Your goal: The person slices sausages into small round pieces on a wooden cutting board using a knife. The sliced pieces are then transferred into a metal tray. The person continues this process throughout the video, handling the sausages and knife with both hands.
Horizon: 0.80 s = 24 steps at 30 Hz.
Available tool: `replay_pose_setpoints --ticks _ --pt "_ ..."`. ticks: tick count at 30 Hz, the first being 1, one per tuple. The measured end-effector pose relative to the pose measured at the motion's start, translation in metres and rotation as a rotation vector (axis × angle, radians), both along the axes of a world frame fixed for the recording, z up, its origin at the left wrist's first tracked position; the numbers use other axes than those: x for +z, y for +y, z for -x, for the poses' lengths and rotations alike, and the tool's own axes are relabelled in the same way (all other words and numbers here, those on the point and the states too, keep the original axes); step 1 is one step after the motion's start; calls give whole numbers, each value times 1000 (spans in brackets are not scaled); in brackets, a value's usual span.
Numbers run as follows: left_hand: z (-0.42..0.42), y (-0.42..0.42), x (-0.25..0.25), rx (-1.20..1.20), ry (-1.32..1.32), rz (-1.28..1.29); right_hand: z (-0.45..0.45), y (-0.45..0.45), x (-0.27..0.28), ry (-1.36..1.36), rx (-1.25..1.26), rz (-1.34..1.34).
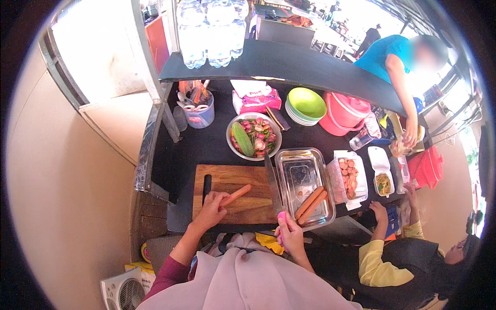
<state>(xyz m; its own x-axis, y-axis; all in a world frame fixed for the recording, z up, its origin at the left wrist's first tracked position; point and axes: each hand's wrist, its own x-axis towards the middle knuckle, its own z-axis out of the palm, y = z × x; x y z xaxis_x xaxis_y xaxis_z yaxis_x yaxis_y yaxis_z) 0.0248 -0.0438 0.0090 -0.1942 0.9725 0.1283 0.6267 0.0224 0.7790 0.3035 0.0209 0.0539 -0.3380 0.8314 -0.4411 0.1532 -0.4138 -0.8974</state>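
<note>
On the wooden cutting board, my left hand grips the near end of a sausage that lies slanted on the wood. My right hand is closed around the pink handle of a kitchen knife. Its long blade points away from me, over the gap between the board and a metal tray. Two more sausages and a small scrap rest in that tray. Right of it, a plastic container holds many sliced sausage rounds.
Behind the board stands a bowl with a cucumber, shallots and chillies. Green and white bowls, a pink lidded bucket, a tissue pack and a utensil tub line the back. A foam box of food and two other people are at right.
</note>
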Motion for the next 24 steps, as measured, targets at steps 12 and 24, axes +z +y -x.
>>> replay_pose_setpoints --ticks 12,24 --pt "12 -4 14 -70 222 85 13 -25 -28 -230 164 -309" --pt "5 55 -9 -331 292 -210 17 -39 -32 -328 162 -527"
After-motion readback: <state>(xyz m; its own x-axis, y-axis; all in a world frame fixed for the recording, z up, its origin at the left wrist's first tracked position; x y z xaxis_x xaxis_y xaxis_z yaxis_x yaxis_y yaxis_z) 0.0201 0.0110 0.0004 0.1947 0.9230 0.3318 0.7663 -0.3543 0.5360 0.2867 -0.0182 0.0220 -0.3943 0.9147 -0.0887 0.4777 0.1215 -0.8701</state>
